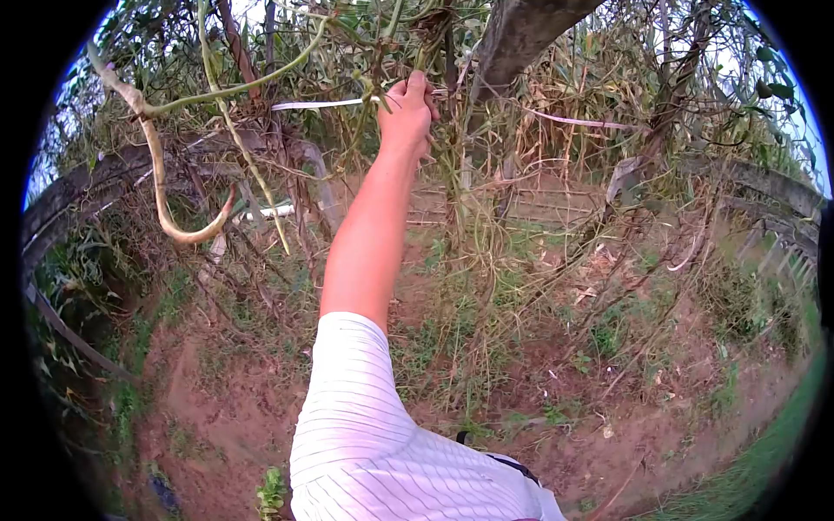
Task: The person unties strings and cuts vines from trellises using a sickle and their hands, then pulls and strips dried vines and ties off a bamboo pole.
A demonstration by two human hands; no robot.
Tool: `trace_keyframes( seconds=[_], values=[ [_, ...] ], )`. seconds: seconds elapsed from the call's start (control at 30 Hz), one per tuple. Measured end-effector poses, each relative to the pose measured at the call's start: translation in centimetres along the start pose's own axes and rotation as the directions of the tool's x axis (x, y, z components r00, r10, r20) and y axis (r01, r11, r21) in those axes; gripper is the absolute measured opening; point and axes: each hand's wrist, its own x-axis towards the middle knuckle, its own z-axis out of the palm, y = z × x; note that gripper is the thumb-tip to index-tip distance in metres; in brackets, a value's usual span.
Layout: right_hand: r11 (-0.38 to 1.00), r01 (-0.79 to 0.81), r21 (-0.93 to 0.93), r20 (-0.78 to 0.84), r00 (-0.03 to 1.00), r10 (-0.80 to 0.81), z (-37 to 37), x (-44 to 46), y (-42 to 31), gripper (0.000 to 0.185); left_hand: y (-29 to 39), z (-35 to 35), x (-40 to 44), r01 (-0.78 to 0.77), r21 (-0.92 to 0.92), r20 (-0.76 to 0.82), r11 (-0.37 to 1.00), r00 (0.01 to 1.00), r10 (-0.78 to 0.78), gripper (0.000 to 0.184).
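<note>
My left hand (407,115) reaches up and forward, its fingers closed around a green vine stem (421,59) with the thumb uppermost. Thin tangled stems hang just beneath the fist and partly hide what else it touches. To the left of the hand dangles a long, pale yellow, hook-shaped pod or fruit (160,187). A thinner, straighter pale one (233,132) hangs between that and my arm. My right hand is out of view.
A thick weathered beam (521,39) slants overhead, right of the hand. White strips (326,104) stretch across the vines. Dry vines (486,269) hang in front, above reddish soil (208,391). Curved grey rails (95,174) run along the left.
</note>
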Motion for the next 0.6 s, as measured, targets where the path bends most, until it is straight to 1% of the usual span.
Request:
trace_keyframes(
  seconds=[0.07,0.13,0.2,0.23,0.3,0.33,0.37,0.4,0.47,0.5,0.53,0.57,0.6],
  values=[
    [1.000,-0.014,0.001,-0.003,1.000,0.014,-0.1,-0.1,0.1,0.026,-1.2,-0.2,2.0,-0.039,-0.059,-0.085,0.997,0.996,0.033,0.032],
    [1.000,-0.026,0.001,-0.006,1.000,0.026,-0.1,-0.5,0.5,0.025,-0.8,0.5,0.9,0.031,0.016,-0.041,0.999,0.999,-0.031,0.030],
    [0.999,-0.042,0.000,-0.013,0.999,0.042,0.0,-0.8,1.1,0.025,-1.4,1.3,0.5,-0.038,0.021,-0.058,0.999,0.998,0.039,0.030],
    [0.998,-0.056,0.004,-0.016,0.998,0.056,-0.1,-1.1,1.5,0.025,-1.4,1.3,0.4,-0.031,0.021,-0.054,0.999,0.998,0.032,0.030],
    [0.996,-0.086,0.010,-0.021,0.996,0.086,0.0,-1.9,2.7,0.024,-1.6,1.5,-0.3,0.009,0.090,-0.038,0.996,0.999,-0.006,0.022],
    [0.995,-0.099,0.015,-0.024,0.995,0.100,-0.2,-2.3,3.4,0.024,-1.7,1.6,-0.9,0.016,0.089,-0.026,0.996,1.000,-0.014,0.022],
    [0.993,-0.117,0.019,-0.028,0.993,0.118,-0.1,-2.9,4.1,0.024,-1.6,1.8,-1.5,-0.107,0.134,-0.104,0.985,0.987,0.121,0.020],
    [0.990,-0.138,0.026,-0.027,0.990,0.139,0.0,-3.6,4.7,0.024,-1.4,1.9,-2.3,-0.225,0.185,-0.172,0.957,0.951,0.257,0.025],
    [0.984,-0.173,0.048,-0.040,0.984,0.175,0.1,-5.0,6.6,0.023,0.1,2.1,-4.9,-0.328,0.011,-0.176,0.944,0.929,0.325,0.036],
    [0.979,-0.194,0.057,-0.047,0.979,0.196,0.3,-5.9,7.9,0.023,0.2,2.2,-5.7,-0.449,0.146,-0.161,0.882,0.868,0.469,0.034],
    [0.974,-0.213,0.072,-0.055,0.975,0.217,0.5,-7.0,9.4,0.023,0.2,2.8,-6.8,-0.487,0.002,-0.108,0.873,0.868,0.485,0.032],
    [0.970,-0.224,0.097,-0.064,0.971,0.231,0.7,-7.8,11.4,0.023,0.3,3.4,-7.8,-0.441,-0.146,0.007,0.886,0.895,0.447,0.030],
    [0.965,-0.236,0.111,-0.076,0.967,0.245,0.8,-8.8,12.6,0.023,0.2,3.8,-8.6,-0.357,-0.294,0.136,0.887,0.903,0.409,0.028]
  ],
)
